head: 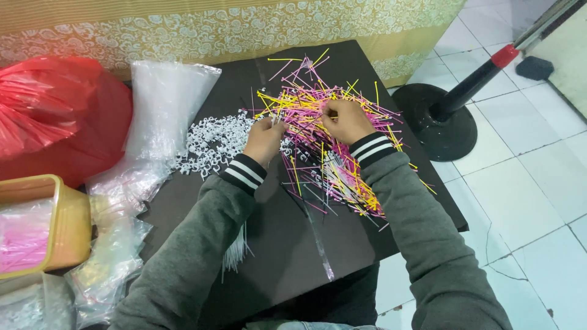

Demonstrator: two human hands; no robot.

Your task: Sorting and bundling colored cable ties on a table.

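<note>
A heap of thin pink, yellow and white plastic sticks (333, 131) lies across a low black table (287, 244). To its left sits a pile of small white plastic cups or clips (214, 140). My left hand (264, 139) rests at the edge of the white pile, fingers curled on a small white piece. My right hand (347, 120) is over the stick heap, fingertips pinched on sticks. The two hands nearly meet. Both arms wear grey sleeves with striped black cuffs.
Clear plastic bags (162, 110) lie along the table's left side, with a red plastic bag (55, 116) behind them. A yellow tub (64, 223) with pink contents stands at the lower left. A black round stand base (440, 122) with a pole sits on the tiled floor to the right.
</note>
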